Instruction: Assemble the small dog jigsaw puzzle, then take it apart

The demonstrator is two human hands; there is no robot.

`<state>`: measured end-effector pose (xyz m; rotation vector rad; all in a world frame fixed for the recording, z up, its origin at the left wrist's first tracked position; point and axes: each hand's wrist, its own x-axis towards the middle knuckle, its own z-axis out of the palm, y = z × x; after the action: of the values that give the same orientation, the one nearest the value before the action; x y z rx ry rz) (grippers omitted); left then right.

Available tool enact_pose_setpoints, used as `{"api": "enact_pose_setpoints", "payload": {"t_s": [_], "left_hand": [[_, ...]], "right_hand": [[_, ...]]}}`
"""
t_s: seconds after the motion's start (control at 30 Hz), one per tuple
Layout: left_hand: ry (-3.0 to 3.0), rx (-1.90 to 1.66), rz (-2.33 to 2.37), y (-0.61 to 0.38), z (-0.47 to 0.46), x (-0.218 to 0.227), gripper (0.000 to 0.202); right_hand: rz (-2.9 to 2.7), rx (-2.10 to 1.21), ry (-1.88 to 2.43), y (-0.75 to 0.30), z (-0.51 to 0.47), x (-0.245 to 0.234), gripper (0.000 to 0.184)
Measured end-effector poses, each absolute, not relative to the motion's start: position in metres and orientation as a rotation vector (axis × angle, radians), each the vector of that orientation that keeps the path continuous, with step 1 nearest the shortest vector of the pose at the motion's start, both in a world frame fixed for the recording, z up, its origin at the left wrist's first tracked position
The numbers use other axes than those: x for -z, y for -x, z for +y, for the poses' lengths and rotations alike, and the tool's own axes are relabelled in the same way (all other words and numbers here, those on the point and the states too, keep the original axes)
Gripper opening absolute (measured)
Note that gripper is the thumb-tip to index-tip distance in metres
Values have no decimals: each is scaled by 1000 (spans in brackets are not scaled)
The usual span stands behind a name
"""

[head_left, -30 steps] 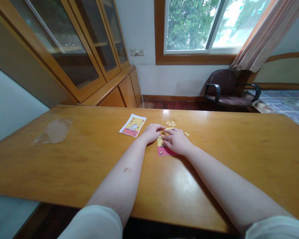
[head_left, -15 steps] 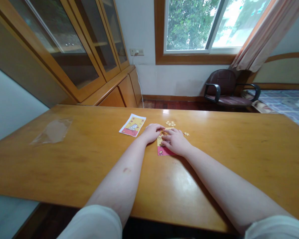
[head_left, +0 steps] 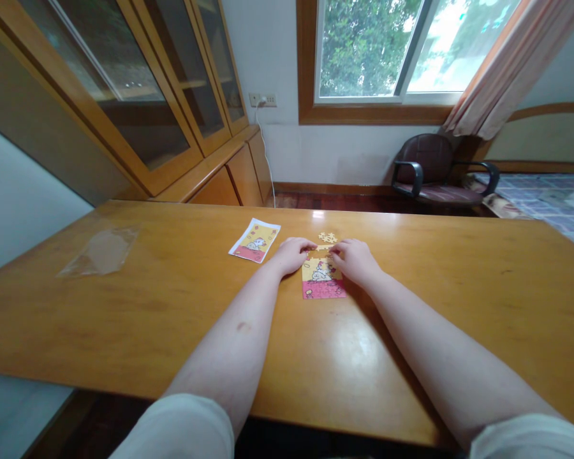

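While the left hand (head_left: 294, 253) and right hand (head_left: 356, 260) curl at opposite ends of a yellow jigsaw strip (head_left: 324, 247) above the partly assembled jigsaw puzzle (head_left: 323, 280) on the tabletop (head_left: 172, 306), pinch unclear, edge-joining seems underway, calling for careful alignment.

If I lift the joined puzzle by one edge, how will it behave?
The joined puzzle would likely sag or split, being interlocked pieces. It's probably light, since it looks thin. Pushed, it may slide easily: the table looks glossy.

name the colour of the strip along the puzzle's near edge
Pink: the puzzle's near strip shows best in the head view, the only one here.
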<state>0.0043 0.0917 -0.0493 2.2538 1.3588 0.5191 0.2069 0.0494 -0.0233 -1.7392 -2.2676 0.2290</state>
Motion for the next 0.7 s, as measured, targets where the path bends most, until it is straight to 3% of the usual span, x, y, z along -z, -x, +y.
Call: {"api": "enact_pose_setpoints", "payload": {"t_s": [0.3, 0.47, 0.7], "left_hand": [[-2248, -533, 1336, -3, 91, 50, 42], [-2193, -509, 1343, -3, 88, 47, 46], [-2174, -444, 1365, -5, 82, 36, 46]], "right_hand": [[-2345, -284, 1890, -205, 48, 9, 26], [-2175, -191, 2256, -225, 55, 0, 26], [-2120, -438, 2469, -252, 67, 0, 21]]}}
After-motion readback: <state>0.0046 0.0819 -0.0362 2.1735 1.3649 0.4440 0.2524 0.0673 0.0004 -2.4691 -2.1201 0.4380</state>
